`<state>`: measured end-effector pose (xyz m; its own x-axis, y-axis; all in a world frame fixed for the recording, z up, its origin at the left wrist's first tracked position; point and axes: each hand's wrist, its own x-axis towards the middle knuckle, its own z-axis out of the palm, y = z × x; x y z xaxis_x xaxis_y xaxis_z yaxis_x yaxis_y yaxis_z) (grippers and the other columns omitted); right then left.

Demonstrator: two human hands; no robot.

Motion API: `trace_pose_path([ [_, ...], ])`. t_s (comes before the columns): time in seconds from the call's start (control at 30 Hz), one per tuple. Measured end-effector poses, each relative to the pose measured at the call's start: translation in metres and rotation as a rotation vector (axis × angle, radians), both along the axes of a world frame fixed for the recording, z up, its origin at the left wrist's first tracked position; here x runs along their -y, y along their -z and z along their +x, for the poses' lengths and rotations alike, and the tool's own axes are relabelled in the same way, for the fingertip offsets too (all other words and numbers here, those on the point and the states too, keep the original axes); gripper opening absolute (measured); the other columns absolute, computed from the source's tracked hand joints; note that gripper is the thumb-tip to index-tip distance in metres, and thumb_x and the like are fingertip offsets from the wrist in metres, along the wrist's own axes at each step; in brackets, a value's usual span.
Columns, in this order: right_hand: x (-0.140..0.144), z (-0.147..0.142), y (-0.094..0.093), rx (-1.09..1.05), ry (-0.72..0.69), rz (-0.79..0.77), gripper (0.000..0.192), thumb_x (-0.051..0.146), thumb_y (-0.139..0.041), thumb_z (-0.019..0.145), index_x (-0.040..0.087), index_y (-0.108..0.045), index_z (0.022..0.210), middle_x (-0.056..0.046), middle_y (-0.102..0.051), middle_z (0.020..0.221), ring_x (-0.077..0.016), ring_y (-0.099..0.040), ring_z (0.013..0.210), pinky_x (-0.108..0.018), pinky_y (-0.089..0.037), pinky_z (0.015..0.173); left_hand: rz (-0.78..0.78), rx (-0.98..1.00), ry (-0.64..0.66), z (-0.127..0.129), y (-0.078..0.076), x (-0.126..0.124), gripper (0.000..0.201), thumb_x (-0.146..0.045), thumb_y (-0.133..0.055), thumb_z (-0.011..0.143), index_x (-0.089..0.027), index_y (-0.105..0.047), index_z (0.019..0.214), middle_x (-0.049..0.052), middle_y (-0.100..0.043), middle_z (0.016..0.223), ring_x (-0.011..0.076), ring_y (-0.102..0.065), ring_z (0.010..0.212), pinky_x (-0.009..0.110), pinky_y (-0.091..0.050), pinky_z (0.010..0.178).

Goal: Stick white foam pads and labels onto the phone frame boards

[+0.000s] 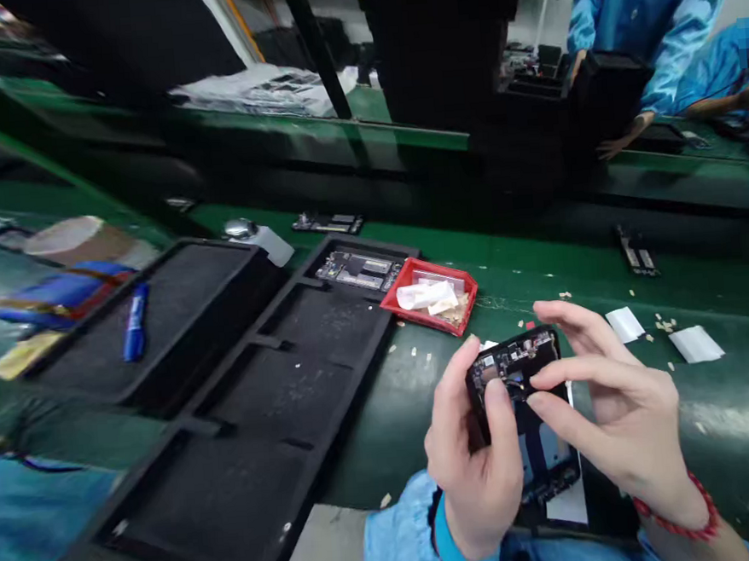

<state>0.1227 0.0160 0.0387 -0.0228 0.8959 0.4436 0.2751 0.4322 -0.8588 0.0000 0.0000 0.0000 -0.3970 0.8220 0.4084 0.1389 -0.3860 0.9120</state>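
An opened smartphone (pixel 546 450), its circuit board and inner parts exposed, is held tilted above the bench. My left hand (pixel 473 449) is closed around its left side, with the thumb lying over the board near the upper end. My right hand (pixel 627 408) is at the phone's upper right, thumb and index finger pinched together close to the board. Whatever is between those fingertips is too small or too hidden to name. White paper (pixel 566 506) shows beneath the phone's lower end.
Left of the phone lies a black compartment tray (pixel 285 381) holding a circuit board (pixel 361 270). Beside it are a red bin (pixel 415 313) and a black box (pixel 184 302) bearing a blue marker (pixel 135 323). Paper pieces (pixel 696 343) lie right; co-workers (pixel 643 5) stand beyond.
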Motion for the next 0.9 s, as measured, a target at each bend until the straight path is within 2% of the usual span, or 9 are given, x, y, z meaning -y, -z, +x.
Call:
trace_pose_path([
  [0.3, 0.005, -0.004, -0.005, -0.02, 0.031, -0.009, 0.019, 0.005, -0.074, 0.082, 0.024, -0.075, 0.082, -0.003, -0.064, 0.129, -0.0191, -0.065, 0.116, -0.028, -0.056, 0.094, 0.035, -0.044, -0.041, 0.005, -0.002, 0.005, 0.045, -0.01, -0.062, 0.093, -0.027, -0.062, 0.135, 0.005, -0.076, 0.12, 0.0179, -0.078, 0.097, 0.018, -0.063, 0.08],
  [0.6, 0.008, -0.014, -0.005, -0.133, 0.081, -0.005, 0.018, 0.004, -0.072, 0.083, 0.021, -0.073, 0.08, -0.004, -0.064, 0.123, -0.0154, -0.067, 0.106, -0.026, -0.057, 0.093, 0.074, -0.077, -0.133, 0.012, -0.005, 0.006, 0.048, -0.01, -0.065, 0.092, -0.028, -0.063, 0.136, 0.002, -0.079, 0.113, 0.0121, -0.078, 0.08, 0.014, -0.061, 0.075],
  [0.9, 0.01, -0.015, -0.005, -0.146, 0.117, 0.006, 0.018, 0.002, -0.072, 0.081, 0.02, -0.072, 0.078, -0.004, -0.064, 0.121, -0.0145, -0.068, 0.103, -0.024, -0.059, 0.092, 0.09, -0.046, -0.149, 0.017, -0.009, 0.005, 0.053, -0.01, -0.07, 0.087, -0.028, -0.062, 0.137, 0.003, -0.08, 0.112, 0.0145, -0.079, 0.078, 0.017, -0.063, 0.071],
])
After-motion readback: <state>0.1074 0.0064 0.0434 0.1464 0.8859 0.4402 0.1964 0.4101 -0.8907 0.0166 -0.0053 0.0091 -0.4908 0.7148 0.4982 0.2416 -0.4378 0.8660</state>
